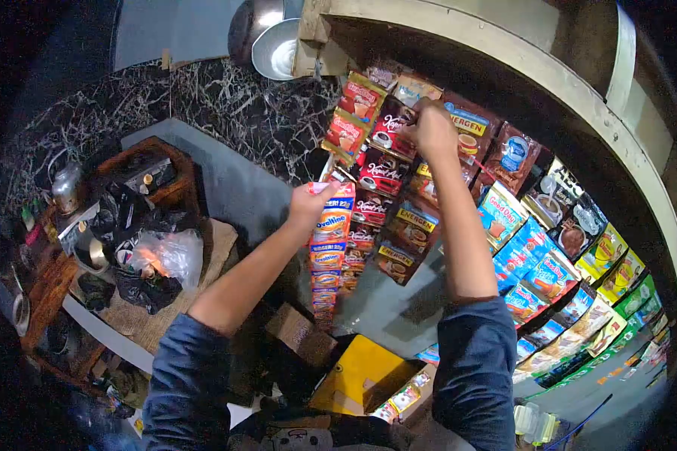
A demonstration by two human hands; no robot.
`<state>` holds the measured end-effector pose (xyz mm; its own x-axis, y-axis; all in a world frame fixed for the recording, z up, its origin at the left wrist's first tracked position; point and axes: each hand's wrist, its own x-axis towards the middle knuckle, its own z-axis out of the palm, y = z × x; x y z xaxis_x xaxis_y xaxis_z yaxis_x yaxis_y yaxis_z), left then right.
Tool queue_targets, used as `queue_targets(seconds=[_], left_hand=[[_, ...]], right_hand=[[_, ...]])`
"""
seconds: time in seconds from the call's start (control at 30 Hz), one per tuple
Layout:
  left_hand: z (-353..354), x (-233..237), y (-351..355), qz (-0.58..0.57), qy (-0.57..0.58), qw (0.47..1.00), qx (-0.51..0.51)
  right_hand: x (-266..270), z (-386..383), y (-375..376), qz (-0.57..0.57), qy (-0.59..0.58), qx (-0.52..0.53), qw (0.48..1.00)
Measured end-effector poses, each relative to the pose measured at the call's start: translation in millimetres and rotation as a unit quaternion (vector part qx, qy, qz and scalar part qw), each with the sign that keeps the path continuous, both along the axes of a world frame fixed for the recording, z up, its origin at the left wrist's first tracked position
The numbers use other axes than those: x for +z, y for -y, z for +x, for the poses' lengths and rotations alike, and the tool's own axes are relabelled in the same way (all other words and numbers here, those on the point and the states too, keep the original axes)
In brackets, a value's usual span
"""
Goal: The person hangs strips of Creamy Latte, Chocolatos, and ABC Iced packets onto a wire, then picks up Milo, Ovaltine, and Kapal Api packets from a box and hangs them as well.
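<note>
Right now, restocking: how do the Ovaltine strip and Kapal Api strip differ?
The Ovaltine strip is orange and blue; the Kapal Api strip is dark red-black. The left hand pinches the Ovaltine strip's top; the right hand is up by the Kapal Api strip. Both hang as sachet chains.

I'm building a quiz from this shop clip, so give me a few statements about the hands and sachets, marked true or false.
1. The left hand is at the top of the orange-and-blue sachet strip. True.
2. The right hand rests on the yellow box. False: it is up at the dark red coffee sachets; the yellow box lies low between the arms.
3. Both sleeves are blue. True.
4. The kettle stands right of the sachets. False: the kettle is far left.
</note>
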<state>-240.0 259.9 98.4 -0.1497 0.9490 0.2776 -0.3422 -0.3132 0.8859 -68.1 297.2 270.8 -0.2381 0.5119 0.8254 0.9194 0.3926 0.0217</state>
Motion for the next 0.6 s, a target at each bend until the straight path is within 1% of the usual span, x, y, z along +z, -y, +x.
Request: queue_targets(seconds=[0.03,0.1,0.13,0.2,0.23,0.3,0.33,0.37,0.43,0.47,0.53,0.57,0.6], left_hand=[[-1,5,7,0.014,-0.034,0.999,-0.004],[-4,7,31,-0.001,-0.034,0.999,-0.016],[-9,0,41,0.003,-0.049,0.999,-0.019],[-12,-5,71,-0.003,-0.070,0.997,-0.017],[-12,-6,87,-0.015,-0.080,0.997,-0.016],[-13,-22,101,-0.010,-0.076,0.997,-0.018],[-13,-30,108,-0.004,-0.071,0.997,-0.018],[-12,-38,112,-0.004,-0.072,0.997,-0.021],[-11,-58,117,-0.023,-0.036,0.999,-0.003],[-13,-67,120,-0.019,-0.055,0.998,0.015],[-18,-80,129,-0.034,-0.047,0.998,0.011],[-19,-83,130,-0.049,-0.038,0.998,0.006],[-16,-70,142,-0.038,-0.020,0.999,0.011]], right_hand=[[1,0,17,0.001,-0.001,0.000,1.000],[-8,-1,52,0.147,0.011,0.018,0.989],[-13,0,60,0.152,0.014,0.020,0.988],[-20,4,66,0.054,-0.073,-0.006,0.996],[-21,6,62,0.055,-0.073,-0.007,0.996],[-25,16,43,-0.114,-0.076,-0.081,0.987],[-27,18,30,-0.115,-0.054,-0.039,0.991],[-34,21,19,-0.114,-0.055,-0.042,0.991],[-42,15,13,-0.068,-0.109,-0.016,0.992],[-48,13,10,-0.046,-0.125,-0.014,0.991],[-60,11,6,-0.050,-0.128,0.002,0.990],[-65,12,4,-0.054,-0.131,0.018,0.990],[-73,9,10,-0.074,-0.134,0.007,0.988]])
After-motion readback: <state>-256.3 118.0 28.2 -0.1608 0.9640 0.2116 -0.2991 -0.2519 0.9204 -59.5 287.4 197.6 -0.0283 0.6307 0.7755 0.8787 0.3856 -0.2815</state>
